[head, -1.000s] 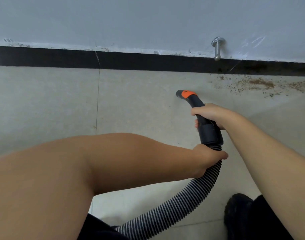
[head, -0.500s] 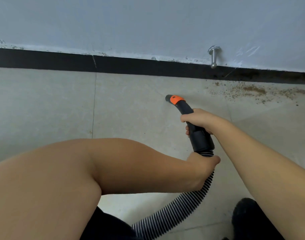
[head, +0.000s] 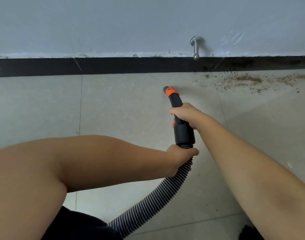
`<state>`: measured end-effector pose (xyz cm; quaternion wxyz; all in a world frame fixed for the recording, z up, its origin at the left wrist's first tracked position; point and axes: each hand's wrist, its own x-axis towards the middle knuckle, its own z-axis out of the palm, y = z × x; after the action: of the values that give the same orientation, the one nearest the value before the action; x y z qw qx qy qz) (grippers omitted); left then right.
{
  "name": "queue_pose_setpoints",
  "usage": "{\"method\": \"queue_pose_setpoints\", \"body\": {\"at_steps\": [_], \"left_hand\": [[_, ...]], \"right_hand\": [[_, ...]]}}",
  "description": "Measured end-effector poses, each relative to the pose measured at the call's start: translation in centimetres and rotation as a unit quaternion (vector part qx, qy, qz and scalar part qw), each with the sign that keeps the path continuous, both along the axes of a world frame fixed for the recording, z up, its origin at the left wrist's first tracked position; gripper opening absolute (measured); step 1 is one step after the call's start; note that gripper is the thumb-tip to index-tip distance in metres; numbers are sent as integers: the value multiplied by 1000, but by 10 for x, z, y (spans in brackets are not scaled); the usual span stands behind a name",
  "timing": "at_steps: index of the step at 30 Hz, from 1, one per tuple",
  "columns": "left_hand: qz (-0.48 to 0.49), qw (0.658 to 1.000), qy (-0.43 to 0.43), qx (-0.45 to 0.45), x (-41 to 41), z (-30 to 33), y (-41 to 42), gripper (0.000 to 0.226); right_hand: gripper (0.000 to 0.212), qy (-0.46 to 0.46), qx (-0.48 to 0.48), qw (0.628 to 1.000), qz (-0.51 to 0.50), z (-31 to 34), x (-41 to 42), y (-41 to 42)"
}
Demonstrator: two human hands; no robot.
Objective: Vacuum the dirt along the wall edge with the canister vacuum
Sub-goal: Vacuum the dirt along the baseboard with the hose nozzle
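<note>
Black nozzle (head: 176, 103) with orange collar, ribbed grey-and-black hose (head: 158, 193) behind

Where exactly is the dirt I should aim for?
Follow the black baseboard rightward past the metal door stopper. On the pale floor tile just below it lies the dirt, a brown, grainy scatter, the only speckled patch on the tiles and right of the orange-tipped nozzle.

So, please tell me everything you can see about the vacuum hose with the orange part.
The vacuum hose is a ribbed, flexible tube, grey and black, that looks like plastic. It curves up from the bottom edge into a smooth black handle tube, ending in an orange collar and a dark nozzle tip over the floor tile. The right hand grips the handle; the left hand grips the ribbed part just below. The tip lies left of the dirt.
</note>
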<state>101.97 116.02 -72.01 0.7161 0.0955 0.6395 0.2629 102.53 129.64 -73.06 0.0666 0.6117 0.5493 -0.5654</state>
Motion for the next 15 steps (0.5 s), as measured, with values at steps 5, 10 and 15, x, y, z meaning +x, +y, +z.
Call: {"method": "queue_pose_setpoints", "body": {"at_steps": [5,10,15], "left_hand": [[-40,999,3,15,37,0,37,25],[-9,998,62,11,80,0,57,20],[58,994,91,2,111,5,79,17]], "right_hand": [[13,29,-7,991,-128,-2,68,40],[23,99,-80,982,-138,-9,108,66],[21,189,-186,957,-114,-11,128,90]]}}
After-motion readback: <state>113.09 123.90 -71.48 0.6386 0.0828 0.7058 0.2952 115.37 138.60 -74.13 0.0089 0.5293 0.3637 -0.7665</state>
